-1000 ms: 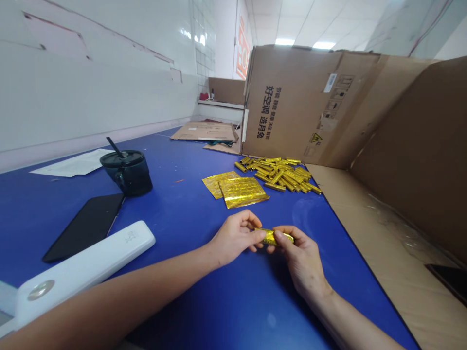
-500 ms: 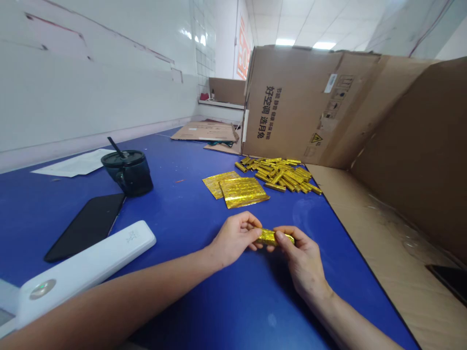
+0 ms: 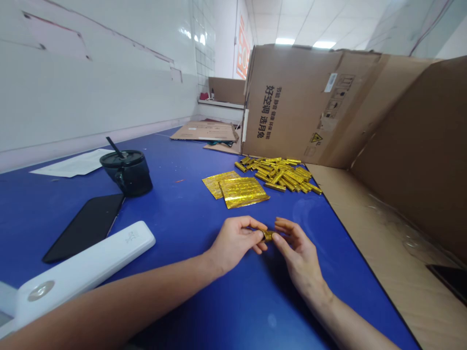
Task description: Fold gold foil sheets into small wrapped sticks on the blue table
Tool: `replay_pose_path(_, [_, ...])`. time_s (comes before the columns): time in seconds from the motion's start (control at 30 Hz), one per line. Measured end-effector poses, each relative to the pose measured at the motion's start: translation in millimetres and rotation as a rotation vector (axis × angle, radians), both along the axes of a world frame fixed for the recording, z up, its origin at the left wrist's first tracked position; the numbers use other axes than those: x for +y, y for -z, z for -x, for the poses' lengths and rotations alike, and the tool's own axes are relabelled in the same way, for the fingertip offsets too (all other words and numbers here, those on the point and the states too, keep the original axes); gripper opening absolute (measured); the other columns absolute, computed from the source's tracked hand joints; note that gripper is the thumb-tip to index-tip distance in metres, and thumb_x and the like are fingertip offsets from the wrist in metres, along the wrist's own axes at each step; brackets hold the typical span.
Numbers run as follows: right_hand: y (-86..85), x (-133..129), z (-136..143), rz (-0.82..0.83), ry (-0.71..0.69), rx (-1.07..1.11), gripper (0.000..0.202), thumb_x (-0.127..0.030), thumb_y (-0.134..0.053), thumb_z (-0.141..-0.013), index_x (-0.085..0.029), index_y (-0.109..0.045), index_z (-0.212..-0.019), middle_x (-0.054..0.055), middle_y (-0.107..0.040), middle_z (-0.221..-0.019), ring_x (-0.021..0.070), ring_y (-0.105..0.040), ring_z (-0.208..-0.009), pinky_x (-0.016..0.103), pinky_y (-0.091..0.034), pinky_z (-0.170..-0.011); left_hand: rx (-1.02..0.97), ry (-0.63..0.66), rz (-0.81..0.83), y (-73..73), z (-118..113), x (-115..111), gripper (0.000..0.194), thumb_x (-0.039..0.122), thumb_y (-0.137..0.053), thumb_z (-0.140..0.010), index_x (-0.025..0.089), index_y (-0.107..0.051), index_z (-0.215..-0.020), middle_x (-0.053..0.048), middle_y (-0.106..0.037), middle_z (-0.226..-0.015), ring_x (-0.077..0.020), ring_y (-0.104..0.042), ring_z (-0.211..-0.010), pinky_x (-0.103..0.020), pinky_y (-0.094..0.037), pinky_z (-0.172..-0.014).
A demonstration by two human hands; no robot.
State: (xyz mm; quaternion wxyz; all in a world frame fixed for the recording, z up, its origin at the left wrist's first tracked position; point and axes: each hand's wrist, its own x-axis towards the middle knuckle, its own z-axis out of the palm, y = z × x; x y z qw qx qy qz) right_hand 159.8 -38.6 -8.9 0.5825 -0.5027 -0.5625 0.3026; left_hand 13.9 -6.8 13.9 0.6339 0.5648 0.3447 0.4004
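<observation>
A small gold foil roll (image 3: 268, 236) is between my two hands, above the blue table (image 3: 233, 301). My left hand (image 3: 237, 242) pinches its left end between thumb and fingers. At its right end, my right hand (image 3: 297, 248) has its thumb and fingers around the foil, partly hiding it. Beyond my hands lie overlapping flat gold sheets (image 3: 243, 191). Farther back and to the right is a loose pile of gold rolls (image 3: 282, 174).
On the left are a dark lidded cup (image 3: 129, 175) with a straw, a black phone (image 3: 85, 226), a long white device (image 3: 87, 270) and white paper (image 3: 75, 164). A large cardboard box (image 3: 295, 107) stands behind the pile; flat cardboard (image 3: 204, 131) lies farther back.
Less of the gold roll shows between my hands, and it looks turned. My right fingers have lifted and spread somewhat, with the right thumb shifted slightly left.
</observation>
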Motion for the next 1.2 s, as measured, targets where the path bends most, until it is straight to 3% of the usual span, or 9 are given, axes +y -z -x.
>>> replay_pose_path(0.1, [-4.1, -7, 1, -0.187, 0.037, -0.267, 0.017, -0.028, -0.056, -0.075, -0.023, -0.057, -0.091, 0.006, -0.051, -0.105, 0.0204, -0.045, -0.102, 0.037, -0.034, -0.088, 0.088, -0.057, -0.226, 5.5, 2, -1, 0.017, 0.017, -0.052, -0.071, 0.010, -0.058, -0.085, -0.005, -0.060, -0.074, -0.0137, -0.059, -0.064, -0.026, -0.048, -0.060])
replay_pose_path(0.2, [-7.9, -12, 4, -0.229, -0.034, -0.385, 0.014, -0.024, -0.054, -0.077, -0.023, -0.058, -0.090, 0.005, -0.052, -0.095, 0.0186, -0.050, -0.093, 0.034, -0.039, -0.082, 0.206, -0.078, -0.458, 9.6, 3, -3, 0.017, 0.016, -0.050, -0.073, 0.015, -0.060, -0.086, -0.005, -0.058, -0.087, -0.0145, -0.057, -0.078, -0.025, -0.046, -0.069])
replay_pose_path(0.27, [-7.6, -13, 5, -0.218, -0.051, -0.407, 0.011, -0.023, -0.053, -0.078, -0.022, -0.058, -0.087, 0.004, -0.053, -0.089, 0.0177, -0.052, -0.086, 0.033, -0.042, -0.077, 0.259, -0.076, -0.506, 11.8, 4, -5, 0.018, 0.015, -0.047, -0.074, 0.016, -0.059, -0.087, -0.003, -0.058, -0.086, -0.0137, -0.056, -0.078, -0.024, -0.046, -0.070])
replay_pose_path(0.4, [-2.6, -10, 4, -0.197, -0.070, -0.426, 0.010, -0.022, -0.051, -0.079, -0.022, -0.059, -0.084, 0.004, -0.055, -0.085, 0.0174, -0.053, -0.082, 0.032, -0.044, -0.074, 0.270, -0.049, -0.425, 16.7, 3, -4, 0.019, 0.014, -0.043, -0.076, 0.015, -0.056, -0.089, -0.001, -0.059, -0.077, -0.0108, -0.057, -0.065, -0.022, -0.047, -0.062])
replay_pose_path(0.57, [0.2, -9, 4, -0.186, -0.105, -0.516, 0.012, -0.022, -0.049, -0.080, -0.023, -0.060, -0.085, 0.004, -0.058, -0.087, 0.0179, -0.052, -0.083, 0.034, -0.044, -0.075, 0.154, -0.062, -0.142, 21.5, -1, 2, 0.013, 0.018, -0.047, -0.075, 0.013, -0.051, -0.087, -0.003, -0.056, -0.080, -0.0095, -0.056, -0.058, -0.024, -0.048, -0.056])
replay_pose_path(0.77, [-1.4, -10, 5, -0.228, -0.158, -0.641, 0.015, -0.019, -0.049, -0.080, -0.022, -0.062, -0.086, 0.005, -0.058, -0.086, 0.0180, -0.052, -0.083, 0.033, -0.044, -0.073, 0.099, -0.053, 0.241, 15.1, -5, 4, 0.035, 0.022, -0.055, -0.073, 0.008, -0.044, -0.104, -0.003, -0.055, -0.071, -0.0122, -0.056, -0.058, -0.024, -0.048, -0.051])
replay_pose_path(0.93, [-3.2, -11, 6, -0.270, -0.193, -0.672, 0.017, -0.018, -0.049, -0.080, -0.024, -0.063, -0.089, 0.005, -0.059, -0.088, 0.0173, -0.054, -0.084, 0.032, -0.045, -0.074, 0.152, 0.070, 0.278, 8.5, -2, 6, 0.026, 0.021, -0.058, -0.068, 0.009, -0.058, -0.090, -0.004, -0.059, -0.067, -0.0096, -0.054, -0.053, -0.021, -0.044, -0.050])
replay_pose_path(1.2, [-1.8, -10, 4, -0.285, -0.159, -0.683, 0.017, -0.019, -0.050, -0.080, -0.023, -0.059, -0.093, 0.005, -0.061, -0.091, 0.0188, -0.053, -0.087, 0.036, -0.044, -0.077, 0.164, 0.059, 0.235, 6.9, -2, 5, 0.034, 0.008, -0.045, -0.065, 0.012, -0.060, -0.095, -0.003, -0.061, -0.069, -0.0098, -0.055, -0.056, -0.021, -0.045, -0.052])
